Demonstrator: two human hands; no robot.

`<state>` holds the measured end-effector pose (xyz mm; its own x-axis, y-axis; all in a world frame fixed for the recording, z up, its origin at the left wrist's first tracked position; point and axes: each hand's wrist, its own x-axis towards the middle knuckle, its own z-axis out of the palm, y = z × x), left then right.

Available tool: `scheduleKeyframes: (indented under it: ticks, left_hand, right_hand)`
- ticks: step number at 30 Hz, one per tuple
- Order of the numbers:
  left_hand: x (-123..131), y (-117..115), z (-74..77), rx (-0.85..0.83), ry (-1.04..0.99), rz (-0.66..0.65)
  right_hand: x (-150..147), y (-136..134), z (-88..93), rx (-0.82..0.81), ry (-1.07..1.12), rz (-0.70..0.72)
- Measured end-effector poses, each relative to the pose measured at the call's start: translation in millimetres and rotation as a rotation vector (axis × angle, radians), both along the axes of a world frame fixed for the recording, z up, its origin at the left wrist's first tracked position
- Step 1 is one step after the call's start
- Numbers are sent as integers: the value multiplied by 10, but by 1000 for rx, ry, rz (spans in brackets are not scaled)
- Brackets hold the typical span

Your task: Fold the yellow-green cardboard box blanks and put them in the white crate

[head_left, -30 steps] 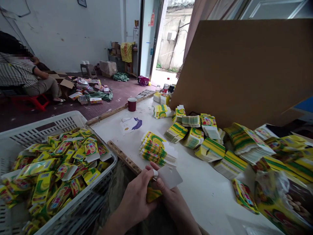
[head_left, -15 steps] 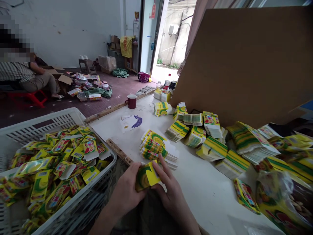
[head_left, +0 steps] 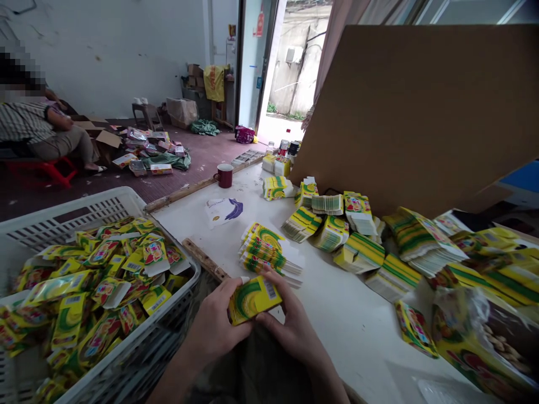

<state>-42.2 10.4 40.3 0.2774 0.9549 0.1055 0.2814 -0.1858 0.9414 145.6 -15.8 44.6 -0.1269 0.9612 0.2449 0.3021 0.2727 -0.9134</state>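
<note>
A small yellow and green carton (head_left: 254,301) is between my two hands, above my lap at the table's near edge. My left hand (head_left: 219,315) grips its left end, thumb along the top edge. The fingers of my right hand (head_left: 289,318) close round its right end, where a barcode shows. Just beyond lies a fanned stack of flat cartons (head_left: 265,247) on the white table (head_left: 332,314). On my left, a white plastic basket (head_left: 126,196) holds many similar yellow cartons (head_left: 105,280) in a loose heap.
Bundles of flat cartons (head_left: 357,252) spread across the table's right side, under a leaning brown board (head_left: 412,118). An open bag (head_left: 475,336) stands near right. A maroon mug (head_left: 224,175) and a printed sheet (head_left: 224,212) lie farther back. A seated person (head_left: 54,134) is far left.
The yellow flap at the carton's right end has been folded down, and the barcode now shows there. My right fingers have shifted to grip that end. The view has turned slightly right.
</note>
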Motion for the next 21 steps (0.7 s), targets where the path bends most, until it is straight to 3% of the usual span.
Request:
scheduleKeyframes:
  ticks: [2, 4, 7, 10, 13, 17, 21]
  left_hand:
    - [-27, 40, -32, -89, -409, 200]
    - [-63, 107, -42, -142, -859, 463]
    - [-100, 200, -37, -308, -1217, 692]
    - [-78, 209, -73, -508, -1218, 656]
    - [-5, 155, -170, -569, -1148, 553]
    - [120, 89, -282, -556, -1092, 454]
    - [234, 46, -244, -510, -1132, 320]
  right_hand:
    - [18, 128, -15, 35, 26, -73]
    - [86, 334, -7, 58, -85, -258]
    - [196, 694, -1, 53, -272, -483]
    - [224, 949, -46, 24, -350, -512]
    - [190, 1035, -96, 13, -391, -498]
    - [145, 992, -33, 19, -376, -523]
    - [13, 749, 129, 34, -301, -484]
